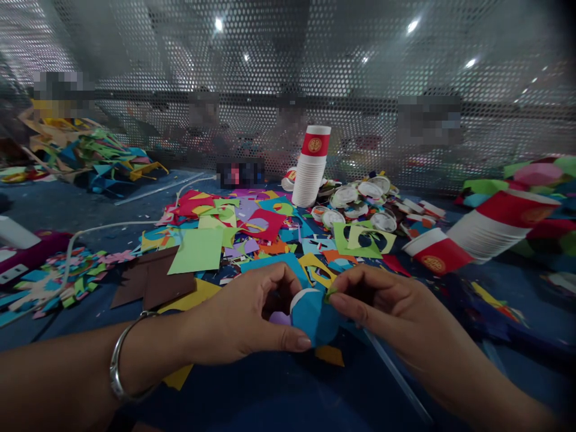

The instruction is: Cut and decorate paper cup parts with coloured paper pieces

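Observation:
My left hand (252,315) is closed round a blue paper craft piece (310,318) with a white curved edge, thumb in front and fingers behind. Against the blue piece, my right hand (382,306) pinches a small green paper scrap (330,294) between thumb and forefinger. A light purple paper piece (280,318) shows beside my left thumb. Just beyond my hands lies a yellow paper sheet (317,270) with holes cut in it. A clear stick (398,378) lies on the table below my right hand.
Cut coloured paper (198,249) covers the middle of the blue table (252,396). A stack of paper cups (310,174) stands at the back; another stack (490,228) lies tilted at right. Several round pieces (355,198) form a pile. A white cord (117,226) crosses the left side.

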`<action>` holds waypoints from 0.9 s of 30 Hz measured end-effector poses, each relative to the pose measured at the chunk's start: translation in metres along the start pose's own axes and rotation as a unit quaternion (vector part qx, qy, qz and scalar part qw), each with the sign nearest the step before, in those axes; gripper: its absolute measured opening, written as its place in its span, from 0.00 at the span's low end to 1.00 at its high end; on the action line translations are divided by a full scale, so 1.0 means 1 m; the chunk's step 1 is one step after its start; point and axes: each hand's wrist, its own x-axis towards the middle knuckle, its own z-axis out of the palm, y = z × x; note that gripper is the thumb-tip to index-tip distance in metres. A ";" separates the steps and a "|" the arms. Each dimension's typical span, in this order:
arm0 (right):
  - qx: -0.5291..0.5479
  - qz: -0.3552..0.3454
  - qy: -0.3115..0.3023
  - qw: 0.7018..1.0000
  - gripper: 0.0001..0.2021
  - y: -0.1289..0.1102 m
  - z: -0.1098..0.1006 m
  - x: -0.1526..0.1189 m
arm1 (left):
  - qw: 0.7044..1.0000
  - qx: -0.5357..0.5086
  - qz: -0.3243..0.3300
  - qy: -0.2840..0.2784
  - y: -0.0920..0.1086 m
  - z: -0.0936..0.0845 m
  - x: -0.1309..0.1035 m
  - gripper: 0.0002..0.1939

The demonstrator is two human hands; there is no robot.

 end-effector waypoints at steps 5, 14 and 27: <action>-0.042 -0.013 -0.003 0.999 0.10 0.001 -0.002 0.000 | 0.999 0.032 0.000 0.012 0.000 0.001 -0.002 0.24; -0.067 -0.027 -0.005 0.997 0.11 0.004 -0.001 -0.001 | 1.000 0.012 0.005 0.000 0.003 0.002 -0.002 0.23; -0.085 -0.055 0.058 0.993 0.11 -0.004 -0.012 0.002 | 0.998 -0.052 -0.003 0.018 0.004 -0.010 0.004 0.21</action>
